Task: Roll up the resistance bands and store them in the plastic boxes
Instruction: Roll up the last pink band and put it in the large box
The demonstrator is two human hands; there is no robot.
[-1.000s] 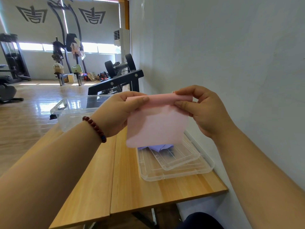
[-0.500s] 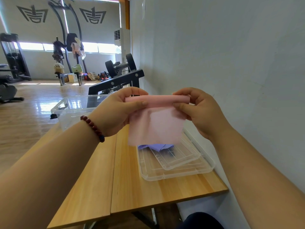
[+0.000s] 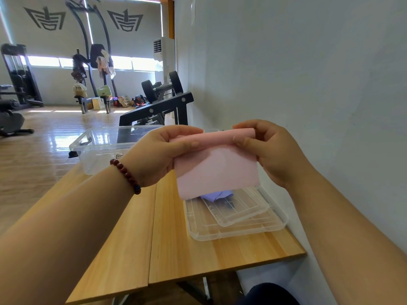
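A pink resistance band point(image 3: 217, 170) hangs in the air above the wooden table point(image 3: 136, 245), its top edge rolled into a tube. My left hand point(image 3: 157, 155) grips the roll's left end, thumb on the near side. My right hand point(image 3: 268, 150) pinches the right end. A purple band point(image 3: 217, 195) lies below, mostly hidden by the pink one, on the stacked clear lids point(image 3: 237, 223). A clear plastic box point(image 3: 97, 148) stands at the table's far left.
A white wall point(image 3: 308, 84) runs close along the table's right side. A black dumbbell rack point(image 3: 163, 106) stands behind the table. Gym machines point(image 3: 15, 84) line the far side of the wooden floor.
The rolled top edge has grown thicker and the hanging part of the pink band has become shorter as both hands turned it.
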